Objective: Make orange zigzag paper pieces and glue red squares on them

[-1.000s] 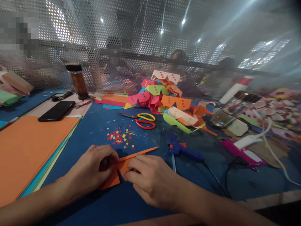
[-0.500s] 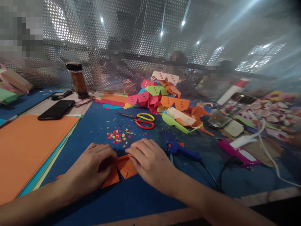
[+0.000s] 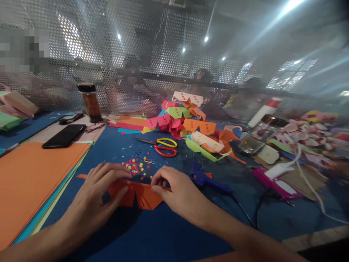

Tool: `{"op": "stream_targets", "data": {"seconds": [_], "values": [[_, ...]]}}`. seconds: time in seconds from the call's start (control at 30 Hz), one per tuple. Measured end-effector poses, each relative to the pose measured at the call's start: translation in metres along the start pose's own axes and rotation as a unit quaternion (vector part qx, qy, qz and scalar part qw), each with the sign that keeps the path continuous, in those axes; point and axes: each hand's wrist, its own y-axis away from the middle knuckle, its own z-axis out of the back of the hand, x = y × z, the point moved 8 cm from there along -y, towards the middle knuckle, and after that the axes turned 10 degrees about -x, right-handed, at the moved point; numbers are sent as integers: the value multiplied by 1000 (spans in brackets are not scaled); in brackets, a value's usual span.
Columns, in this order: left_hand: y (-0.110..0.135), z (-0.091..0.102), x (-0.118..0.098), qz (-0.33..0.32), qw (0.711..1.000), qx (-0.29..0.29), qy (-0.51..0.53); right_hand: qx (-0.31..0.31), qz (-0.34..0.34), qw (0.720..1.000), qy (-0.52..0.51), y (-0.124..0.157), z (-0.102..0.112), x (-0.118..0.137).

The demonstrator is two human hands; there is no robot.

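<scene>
An orange zigzag-cut paper strip (image 3: 141,194) lies flat on the blue table (image 3: 152,236) near the front. My left hand (image 3: 95,194) rests on its left end with fingers stretched out and spread. My right hand (image 3: 176,191) pinches the strip's upper right edge between thumb and forefinger. Just beyond the strip lies a scatter of tiny coloured paper squares (image 3: 136,165).
A stack of orange paper sheets (image 3: 29,182) lies at left, with a black phone (image 3: 64,135) and a dark jar (image 3: 89,103) behind it. Scissors (image 3: 159,145), a blue glue gun (image 3: 209,180), a pink tool (image 3: 275,182) and a heap of cut paper strips (image 3: 191,120) lie beyond. A perforated metal screen closes off the back.
The folded orange strip has been spread out flat. My left hand opened and slid left over it; my right hand moved up to pinch its upper right edge.
</scene>
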Motion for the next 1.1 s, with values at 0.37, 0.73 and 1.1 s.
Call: {"op": "stream_targets", "data": {"seconds": [0.37, 0.73, 1.1], "values": [[-4, 33, 54, 348, 902, -143, 211, -48, -136, 966, -216, -5, 19, -15], [9, -34, 32, 383, 829, 101, 395, 22, -133, 951, -279, 2, 1, -3], [24, -53, 25, 430, 790, 171, 402, -8, -87, 950, -300, 0, -2, -2]]}}
